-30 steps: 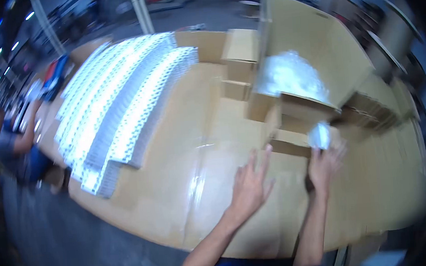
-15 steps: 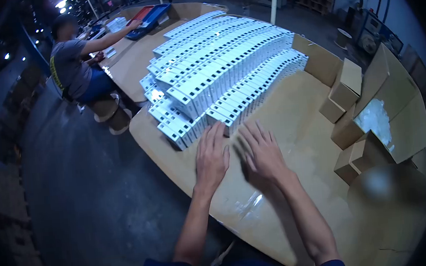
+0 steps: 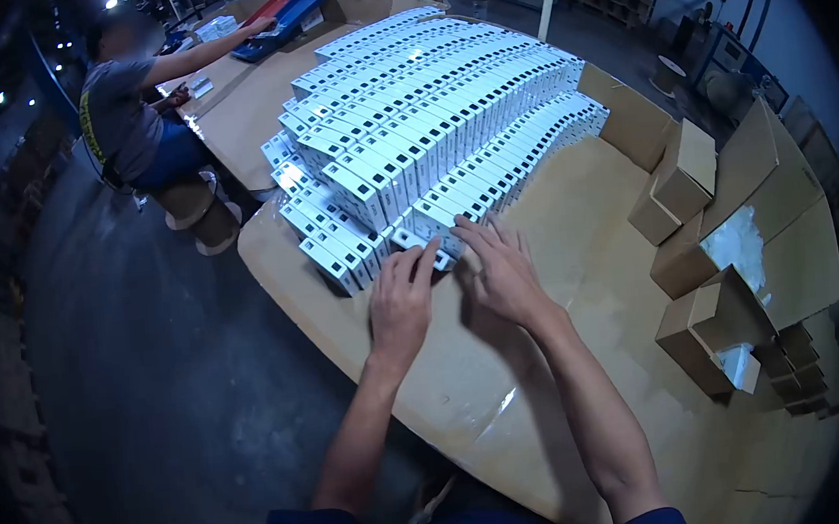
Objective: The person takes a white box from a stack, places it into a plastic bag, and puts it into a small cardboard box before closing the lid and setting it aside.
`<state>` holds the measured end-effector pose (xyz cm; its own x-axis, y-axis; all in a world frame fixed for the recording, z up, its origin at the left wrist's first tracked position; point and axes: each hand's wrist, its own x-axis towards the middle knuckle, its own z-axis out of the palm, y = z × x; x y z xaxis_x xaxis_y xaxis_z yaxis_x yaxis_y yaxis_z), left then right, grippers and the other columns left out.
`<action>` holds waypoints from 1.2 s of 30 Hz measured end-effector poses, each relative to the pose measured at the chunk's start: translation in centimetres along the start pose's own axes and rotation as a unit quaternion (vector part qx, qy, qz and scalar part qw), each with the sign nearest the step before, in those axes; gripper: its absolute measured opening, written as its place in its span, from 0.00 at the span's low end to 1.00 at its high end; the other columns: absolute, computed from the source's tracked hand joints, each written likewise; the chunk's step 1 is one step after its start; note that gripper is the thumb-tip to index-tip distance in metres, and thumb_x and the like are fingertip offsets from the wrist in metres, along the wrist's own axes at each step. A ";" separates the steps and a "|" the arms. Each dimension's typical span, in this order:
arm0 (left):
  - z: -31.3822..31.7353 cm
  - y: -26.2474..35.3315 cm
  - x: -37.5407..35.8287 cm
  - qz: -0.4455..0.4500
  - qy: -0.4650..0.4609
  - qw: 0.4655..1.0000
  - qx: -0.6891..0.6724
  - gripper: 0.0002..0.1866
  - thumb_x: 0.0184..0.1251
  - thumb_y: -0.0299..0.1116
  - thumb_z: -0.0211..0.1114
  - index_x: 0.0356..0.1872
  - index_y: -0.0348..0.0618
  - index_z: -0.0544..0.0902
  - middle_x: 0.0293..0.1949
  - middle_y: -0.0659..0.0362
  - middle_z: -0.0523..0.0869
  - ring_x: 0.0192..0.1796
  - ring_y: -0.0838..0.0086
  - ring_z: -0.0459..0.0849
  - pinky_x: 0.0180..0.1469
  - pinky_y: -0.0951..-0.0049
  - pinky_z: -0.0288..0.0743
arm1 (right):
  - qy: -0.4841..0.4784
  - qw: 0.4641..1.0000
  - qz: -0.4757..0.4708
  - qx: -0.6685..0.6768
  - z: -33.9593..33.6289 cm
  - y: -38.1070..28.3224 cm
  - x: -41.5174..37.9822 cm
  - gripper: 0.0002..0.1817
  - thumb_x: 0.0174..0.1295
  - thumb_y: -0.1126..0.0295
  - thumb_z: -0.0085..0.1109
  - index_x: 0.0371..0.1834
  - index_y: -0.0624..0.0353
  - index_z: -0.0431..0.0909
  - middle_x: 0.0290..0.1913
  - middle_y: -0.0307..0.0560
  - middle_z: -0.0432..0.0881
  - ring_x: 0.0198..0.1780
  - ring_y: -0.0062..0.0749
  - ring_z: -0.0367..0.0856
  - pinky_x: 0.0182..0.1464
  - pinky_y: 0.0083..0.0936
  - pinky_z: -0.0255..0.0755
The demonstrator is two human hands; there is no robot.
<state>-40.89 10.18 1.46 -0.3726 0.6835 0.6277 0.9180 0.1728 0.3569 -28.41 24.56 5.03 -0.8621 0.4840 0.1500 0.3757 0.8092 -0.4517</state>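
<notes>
Rows of slim white boxes point(image 3: 411, 149) with dark squares on their ends stand packed and stacked on the brown cardboard-covered table point(image 3: 576, 250). At the near edge of the rows, one white box point(image 3: 420, 246) leans out at a tilt. My left hand point(image 3: 403, 301) has its bent fingertips on the near end of this box. From the right, my right hand point(image 3: 501, 270) reaches to the neighbouring boxes, its fingers extended and touching the front of the row.
Open cardboard boxes point(image 3: 684, 182) stand on the right, one with clear plastic point(image 3: 737, 249) inside. At the back left a seated person point(image 3: 137, 117) reaches to a blue tray point(image 3: 292, 24) beside a red one.
Both hands have moved up against the front boxes. A box there now tilts out between them. The view has shifted slightly, and a small cardboard box with plastic shows at the lower right.
</notes>
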 end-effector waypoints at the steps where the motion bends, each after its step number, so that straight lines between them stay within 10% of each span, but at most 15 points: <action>1: 0.0 -0.3 -0.2 0.000 -0.007 1.000 0.007 0.26 0.60 0.21 0.71 0.63 0.45 0.84 0.51 0.55 0.81 0.55 0.58 0.80 0.59 0.57 0.75 | 0.003 1.000 0.000 -0.006 0.3 0.1 0.1 0.35 0.62 0.76 0.59 0.77 0.47 0.69 0.83 0.40 0.62 0.85 0.59 0.50 0.77 0.78 0.47; 7: -3.0 2.8 -2.9 -0.006 0.032 0.999 0.002 0.20 0.53 0.18 0.74 0.50 0.43 0.89 0.49 0.53 0.81 0.57 0.56 0.80 0.57 0.56 0.77 | -0.041 0.999 -0.008 0.003 0.6 -0.3 -0.3 0.41 0.62 0.75 0.57 0.83 0.48 0.60 0.86 0.56 0.54 0.86 0.62 0.46 0.75 0.81 0.47; 12: -4.1 7.7 -5.7 -0.009 0.038 0.992 -0.123 0.24 0.50 0.13 0.70 0.51 0.43 0.87 0.57 0.49 0.79 0.69 0.45 0.77 0.68 0.50 0.76 | 0.118 0.968 0.028 0.221 -3.0 -0.8 -7.2 0.42 0.69 0.71 0.56 0.87 0.48 0.52 0.78 0.77 0.61 0.82 0.67 0.56 0.79 0.58 0.56; 14: -3.1 9.4 -5.8 0.013 0.038 0.986 -0.160 0.23 0.49 0.12 0.72 0.48 0.42 0.87 0.55 0.50 0.79 0.65 0.45 0.79 0.64 0.48 0.77 | 0.069 0.929 0.092 0.353 -4.7 -0.4 -11.8 0.36 0.75 0.69 0.56 0.85 0.53 0.56 0.71 0.65 0.74 0.70 0.47 0.78 0.68 0.39 0.74; 17: -1.7 14.1 -5.0 0.083 0.012 0.975 -0.204 0.22 0.48 0.14 0.74 0.47 0.44 0.87 0.53 0.51 0.80 0.61 0.49 0.80 0.61 0.50 0.79 | -0.031 0.817 0.189 0.544 -9.1 0.2 -18.3 0.31 0.79 0.66 0.56 0.83 0.53 0.62 0.63 0.50 0.81 0.58 0.27 0.82 0.59 0.26 0.77; 20: 0.1 20.5 -3.9 0.137 -0.054 0.948 -0.281 0.23 0.45 0.15 0.78 0.44 0.44 0.86 0.52 0.52 0.80 0.59 0.51 0.82 0.60 0.51 0.79 | 0.111 0.757 0.178 0.619 -9.3 3.3 -22.5 0.26 0.80 0.67 0.55 0.79 0.55 0.68 0.58 0.41 0.81 0.54 0.20 0.79 0.56 0.22 0.78; 28: 5.1 35.5 11.8 0.263 -0.186 0.838 -0.441 0.11 0.63 0.25 0.75 0.44 0.35 0.84 0.39 0.51 0.88 0.41 0.61 0.88 0.47 0.67 0.81 | 0.361 0.802 0.194 0.435 -23.0 10.9 -31.3 0.14 0.76 0.81 0.50 0.54 0.65 0.86 0.52 0.47 0.86 0.52 0.24 0.82 0.54 0.24 0.78; 30: 10.1 40.0 16.5 0.317 -0.223 0.824 -0.413 0.09 0.65 0.24 0.73 0.43 0.33 0.84 0.38 0.51 0.88 0.40 0.60 0.88 0.46 0.66 0.81 | 0.449 0.866 0.175 0.134 -26.4 14.7 -32.3 0.16 0.70 0.81 0.53 0.52 0.58 0.89 0.45 0.55 0.85 0.50 0.32 0.83 0.51 0.29 0.76; 34: 24.3 46.9 21.8 0.361 -0.138 0.869 -0.309 0.16 0.64 0.35 0.76 0.45 0.34 0.86 0.39 0.46 0.90 0.42 0.53 0.90 0.50 0.55 0.82 | 0.464 0.848 0.254 0.030 -31.3 19.7 -31.2 0.17 0.70 0.76 0.56 0.59 0.56 0.87 0.55 0.59 0.81 0.56 0.45 0.83 0.61 0.34 0.75; 36: 28.8 49.3 22.9 0.276 -0.248 0.901 -0.222 0.21 0.62 0.40 0.78 0.47 0.33 0.86 0.41 0.44 0.91 0.44 0.51 0.90 0.51 0.54 0.83 | 0.462 0.847 0.261 -0.013 -31.5 23.5 -30.4 0.19 0.69 0.74 0.58 0.62 0.55 0.86 0.58 0.61 0.80 0.59 0.49 0.83 0.64 0.37 0.74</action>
<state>-0.25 54.79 13.50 0.3329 0.8300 0.4475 0.7586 -0.5177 0.3957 17.36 39.33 17.59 0.0539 0.8220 0.5669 0.6420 0.4063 -0.6502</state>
